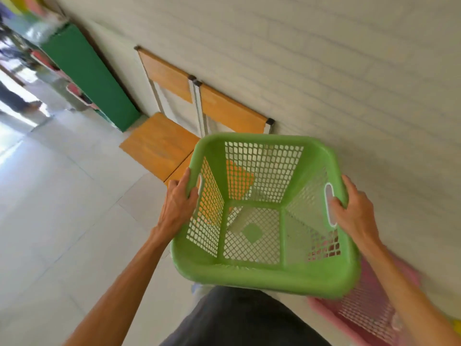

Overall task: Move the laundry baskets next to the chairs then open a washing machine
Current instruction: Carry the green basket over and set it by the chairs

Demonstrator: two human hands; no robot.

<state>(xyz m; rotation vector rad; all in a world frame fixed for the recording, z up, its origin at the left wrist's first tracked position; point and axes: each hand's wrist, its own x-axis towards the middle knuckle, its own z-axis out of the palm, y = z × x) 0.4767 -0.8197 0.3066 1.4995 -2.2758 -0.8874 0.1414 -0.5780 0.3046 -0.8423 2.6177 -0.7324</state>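
Curling my left hand (178,204) and right hand (354,208) around opposite rims of the empty green basket (252,273), I carry it clear of the floor beside two wooden chairs (159,143), a pink basket (364,313) just beneath; lowering it alongside comes next, I judge.

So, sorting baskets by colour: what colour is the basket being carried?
Green: the laundry basket in both hands, shown in the head view.
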